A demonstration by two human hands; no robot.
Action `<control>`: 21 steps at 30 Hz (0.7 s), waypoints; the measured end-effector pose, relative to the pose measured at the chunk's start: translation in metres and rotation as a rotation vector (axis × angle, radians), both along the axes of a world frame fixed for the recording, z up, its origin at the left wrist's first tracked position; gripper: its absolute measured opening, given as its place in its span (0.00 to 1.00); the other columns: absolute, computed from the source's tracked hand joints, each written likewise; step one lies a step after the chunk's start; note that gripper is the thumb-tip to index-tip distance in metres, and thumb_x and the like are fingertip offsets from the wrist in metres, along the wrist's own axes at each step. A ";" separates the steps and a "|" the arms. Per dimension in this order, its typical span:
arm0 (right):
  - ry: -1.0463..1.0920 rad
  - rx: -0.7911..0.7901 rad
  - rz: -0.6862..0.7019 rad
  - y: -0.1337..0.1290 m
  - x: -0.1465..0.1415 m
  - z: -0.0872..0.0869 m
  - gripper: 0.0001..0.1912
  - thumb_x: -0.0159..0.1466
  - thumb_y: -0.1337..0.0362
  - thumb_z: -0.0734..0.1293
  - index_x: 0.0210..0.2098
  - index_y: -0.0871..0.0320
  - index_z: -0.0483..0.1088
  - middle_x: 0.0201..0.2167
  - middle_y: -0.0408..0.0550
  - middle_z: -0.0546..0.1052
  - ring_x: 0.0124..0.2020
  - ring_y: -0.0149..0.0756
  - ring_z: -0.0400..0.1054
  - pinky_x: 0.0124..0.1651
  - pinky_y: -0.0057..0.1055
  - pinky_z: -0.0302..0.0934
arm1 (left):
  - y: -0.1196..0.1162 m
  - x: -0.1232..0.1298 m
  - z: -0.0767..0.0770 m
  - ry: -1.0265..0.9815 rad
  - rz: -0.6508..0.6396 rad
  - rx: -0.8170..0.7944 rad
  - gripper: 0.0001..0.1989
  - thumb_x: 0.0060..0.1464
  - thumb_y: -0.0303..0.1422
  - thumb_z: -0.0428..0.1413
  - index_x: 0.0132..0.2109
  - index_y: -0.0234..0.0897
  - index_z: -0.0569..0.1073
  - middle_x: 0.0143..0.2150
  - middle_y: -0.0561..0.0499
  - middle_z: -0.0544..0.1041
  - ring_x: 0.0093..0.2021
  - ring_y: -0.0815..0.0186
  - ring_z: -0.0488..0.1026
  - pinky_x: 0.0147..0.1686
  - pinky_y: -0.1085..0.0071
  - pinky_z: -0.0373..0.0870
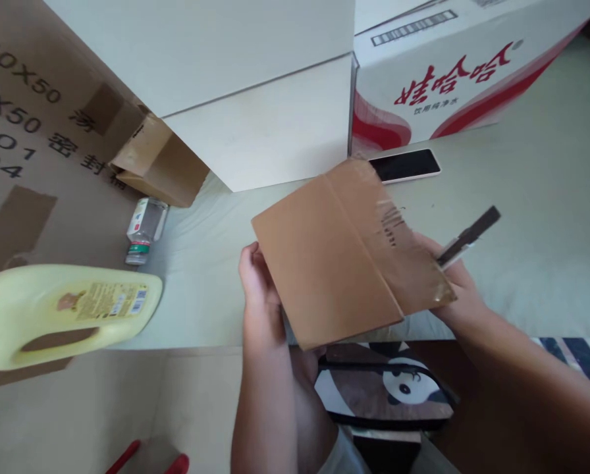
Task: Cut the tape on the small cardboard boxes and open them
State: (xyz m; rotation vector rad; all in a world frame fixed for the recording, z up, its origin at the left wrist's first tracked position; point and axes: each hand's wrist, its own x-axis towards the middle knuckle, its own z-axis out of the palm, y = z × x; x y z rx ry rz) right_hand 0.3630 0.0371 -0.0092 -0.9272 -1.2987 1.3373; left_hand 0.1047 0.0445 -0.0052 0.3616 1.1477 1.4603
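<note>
A brown cardboard box [319, 257] is held up in front of me, tilted, with a strip of tape and a torn printed label on its right part. My left hand [258, 273] grips its left side, the fingers partly hidden behind the cardboard. My right hand [450, 273] is closed at the box's right edge, largely covered by the taped flap. A slim dark tool with a silvery part [467, 237] sticks out from that hand, pointing up and right; its exact kind is unclear.
Behind stand a white box [275, 138] and a white-and-red water carton [453, 85], with a phone [406, 166] before them. At left are a large printed carton [43, 178], a small clear bottle [145, 230] and a yellow jug [72, 316]. A panda-patterned item [384, 388] lies below.
</note>
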 end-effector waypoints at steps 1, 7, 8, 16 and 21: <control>-0.001 -0.009 0.016 0.000 0.003 0.003 0.20 0.60 0.43 0.73 0.45 0.45 0.80 0.44 0.46 0.83 0.47 0.46 0.78 0.49 0.41 0.75 | 0.000 -0.005 0.001 -0.016 0.000 -0.037 0.14 0.49 0.44 0.58 0.34 0.37 0.75 0.28 0.51 0.77 0.28 0.64 0.75 0.37 0.64 0.74; -0.030 -0.173 -0.075 0.001 0.012 0.002 0.16 0.60 0.47 0.71 0.39 0.51 0.79 0.39 0.47 0.82 0.41 0.43 0.76 0.43 0.39 0.72 | 0.001 -0.023 0.001 0.101 0.036 0.015 0.16 0.43 0.43 0.63 0.37 0.37 0.76 0.33 0.51 0.80 0.31 0.66 0.77 0.34 0.70 0.72; -0.013 -0.203 -0.128 0.000 0.012 0.001 0.17 0.59 0.47 0.71 0.39 0.51 0.78 0.38 0.46 0.82 0.40 0.43 0.76 0.42 0.39 0.72 | 0.001 -0.021 0.000 0.108 0.012 0.005 0.17 0.43 0.43 0.63 0.38 0.37 0.76 0.33 0.50 0.80 0.30 0.66 0.77 0.32 0.70 0.72; 0.090 -0.483 -0.355 0.003 0.011 0.008 0.19 0.56 0.42 0.72 0.31 0.50 0.74 0.33 0.47 0.81 0.36 0.46 0.77 0.34 0.39 0.71 | 0.007 0.001 0.000 0.083 -0.087 -0.028 0.24 0.44 0.42 0.67 0.48 0.43 0.71 0.47 0.46 0.80 0.42 0.60 0.80 0.40 0.66 0.75; 0.065 -0.591 -0.246 0.003 0.013 0.006 0.20 0.47 0.48 0.79 0.32 0.51 0.75 0.30 0.45 0.82 0.37 0.48 0.79 0.37 0.41 0.75 | 0.010 -0.002 -0.002 0.090 -0.009 0.131 0.19 0.46 0.43 0.65 0.45 0.43 0.73 0.54 0.45 0.79 0.61 0.56 0.75 0.58 0.61 0.73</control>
